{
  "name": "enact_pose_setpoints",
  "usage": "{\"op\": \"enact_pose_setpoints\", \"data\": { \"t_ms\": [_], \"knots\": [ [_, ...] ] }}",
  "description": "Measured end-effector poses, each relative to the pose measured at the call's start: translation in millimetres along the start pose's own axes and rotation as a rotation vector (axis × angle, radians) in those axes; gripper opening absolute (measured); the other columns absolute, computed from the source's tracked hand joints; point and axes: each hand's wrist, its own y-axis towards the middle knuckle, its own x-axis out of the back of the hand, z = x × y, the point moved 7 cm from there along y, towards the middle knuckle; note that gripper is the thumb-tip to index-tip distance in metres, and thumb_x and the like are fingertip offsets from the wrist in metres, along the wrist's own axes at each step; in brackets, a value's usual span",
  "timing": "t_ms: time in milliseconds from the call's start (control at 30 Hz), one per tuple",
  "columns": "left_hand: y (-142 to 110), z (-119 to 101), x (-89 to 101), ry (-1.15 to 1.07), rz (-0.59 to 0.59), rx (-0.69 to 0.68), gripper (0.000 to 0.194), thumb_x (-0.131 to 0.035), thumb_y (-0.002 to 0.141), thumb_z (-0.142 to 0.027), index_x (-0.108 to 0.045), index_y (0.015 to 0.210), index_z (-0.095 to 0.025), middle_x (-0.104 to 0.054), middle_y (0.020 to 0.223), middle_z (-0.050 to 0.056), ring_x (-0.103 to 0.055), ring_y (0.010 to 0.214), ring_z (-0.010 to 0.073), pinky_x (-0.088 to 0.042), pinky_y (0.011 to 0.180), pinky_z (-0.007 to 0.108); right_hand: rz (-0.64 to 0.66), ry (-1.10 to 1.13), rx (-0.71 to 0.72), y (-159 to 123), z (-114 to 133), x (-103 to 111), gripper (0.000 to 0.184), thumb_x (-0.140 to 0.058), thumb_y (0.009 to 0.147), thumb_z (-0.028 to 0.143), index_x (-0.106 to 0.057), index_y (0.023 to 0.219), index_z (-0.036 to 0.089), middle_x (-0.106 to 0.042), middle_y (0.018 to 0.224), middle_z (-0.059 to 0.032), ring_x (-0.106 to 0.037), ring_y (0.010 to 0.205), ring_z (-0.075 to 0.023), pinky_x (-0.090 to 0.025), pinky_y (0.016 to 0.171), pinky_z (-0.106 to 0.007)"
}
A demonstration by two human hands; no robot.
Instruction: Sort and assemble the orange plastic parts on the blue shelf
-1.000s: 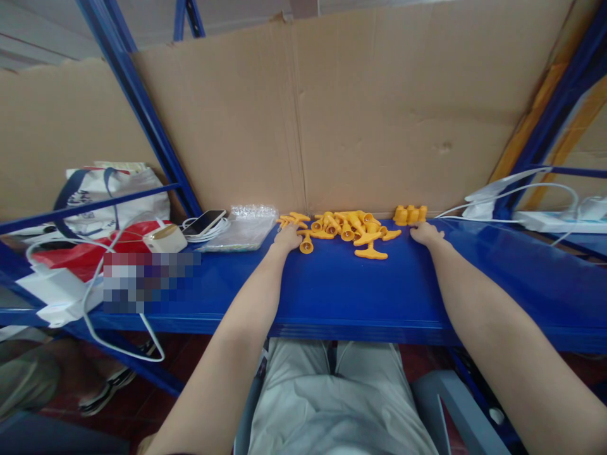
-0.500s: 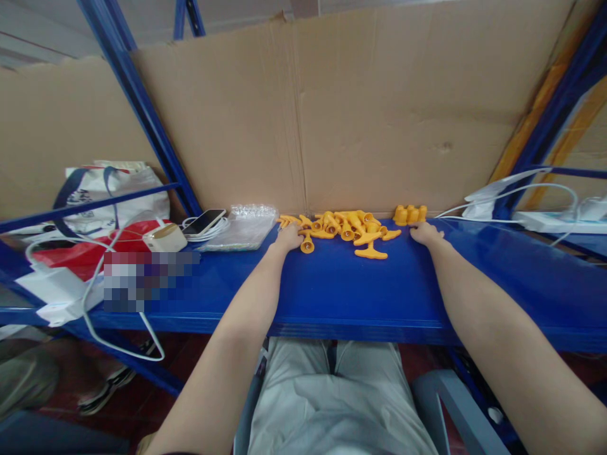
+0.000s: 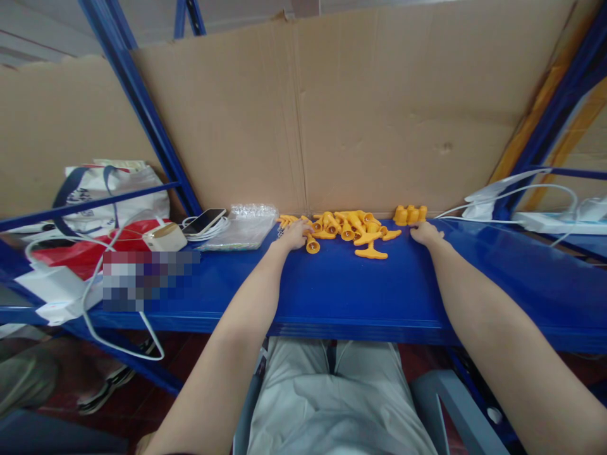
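My left hand (image 3: 295, 234) is at the left end of a heap of yellow plastic T-shaped handles (image 3: 353, 222). Its fingers are curled at a handle with a funnel-like end (image 3: 312, 246), though the grip is partly hidden. A small silvery thing (image 3: 281, 232) shows beside this hand, too small to name. My right hand (image 3: 427, 234) rests on the blue shelf with its fingers apart, just in front of several yellow cup-shaped pieces (image 3: 410, 215). Two T-shaped handles (image 3: 371, 253) lie at the heap's front edge.
Left of the heap lie a clear plastic packet (image 3: 246, 230) and a phone (image 3: 207, 221) on a coiled white cable. Farther left are a white charger (image 3: 165, 238), a red bag and cables. Cardboard (image 3: 370, 114) stands behind the blue shelf (image 3: 360, 297). A power strip (image 3: 552, 222) is at right.
My left hand has shifted slightly right, and the funnel-ended handle beside it has moved right too. A silvery thing now shows at its left. My right hand has stayed put.
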Motion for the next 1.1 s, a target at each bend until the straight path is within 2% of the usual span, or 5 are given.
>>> {"op": "enact_pose_setpoints", "data": {
  "t_ms": [200,433,700,967,1100],
  "knots": [
    [-1.4,-4.6,-0.7,0.049,0.021,-0.008,0.037,-0.059,0.081,-0.007,-0.071,0.111,-0.025,-0.06,0.146,0.008,-0.047,0.143,0.0309,-0.039,0.119,0.053,-0.017,0.026,0.01,-0.8,0.9,1.8,0.047,-0.053,0.087,0.02,-0.072,0.13,0.025,-0.064,0.139,-0.0161,-0.056,0.133,-0.0372,-0.032,0.113,-0.071],
    [-5.1,-11.8,3.4,0.116,0.051,-0.064,0.021,-0.058,0.086,-0.013,-0.067,0.103,-0.022,-0.066,0.134,0.009,-0.05,0.138,0.0308,-0.039,0.116,0.055,-0.048,0.057,-0.016,-4.7,1.4,5.9,0.043,-0.054,0.085,0.017,-0.074,0.123,0.023,-0.068,0.133,-0.0153,-0.06,0.129,-0.034,-0.04,0.111,-0.063],
    [-1.7,-25.8,18.8,0.064,-0.053,-0.116,0.019,-0.058,0.085,-0.011,-0.068,0.099,-0.019,-0.072,0.115,0.01,-0.064,0.117,0.0278,-0.045,0.109,0.043,-0.212,0.123,0.029,-6.7,10.4,23.4,0.035,-0.054,0.083,0.017,-0.075,0.112,0.022,-0.071,0.123,-0.0138,-0.064,0.119,-0.0326,-0.05,0.101,-0.054],
    [-4.6,-45.2,42.9,0.041,-0.193,-0.2,0.023,-0.053,0.088,-0.006,-0.067,0.103,-0.016,-0.071,0.109,0.012,-0.064,0.107,0.0263,-0.05,0.099,0.039,-0.359,0.143,0.346,-22.3,78.6,51.2,0.036,-0.045,0.09,0.015,-0.072,0.114,0.017,-0.067,0.125,-0.0183,-0.063,0.118,-0.0307,-0.049,0.099,-0.043],
    [-8.5,-52.6,52.8,-0.005,-0.281,-0.288,0.03,-0.046,0.092,-0.006,-0.067,0.11,-0.016,-0.068,0.11,0.011,-0.06,0.109,0.025,-0.048,0.1,0.039,-0.362,0.194,0.651,-44.1,131.7,53.7,0.036,-0.041,0.095,0.021,-0.071,0.116,0.017,-0.068,0.124,-0.0177,-0.061,0.12,-0.031,-0.048,0.099,-0.045]
  ]
}}
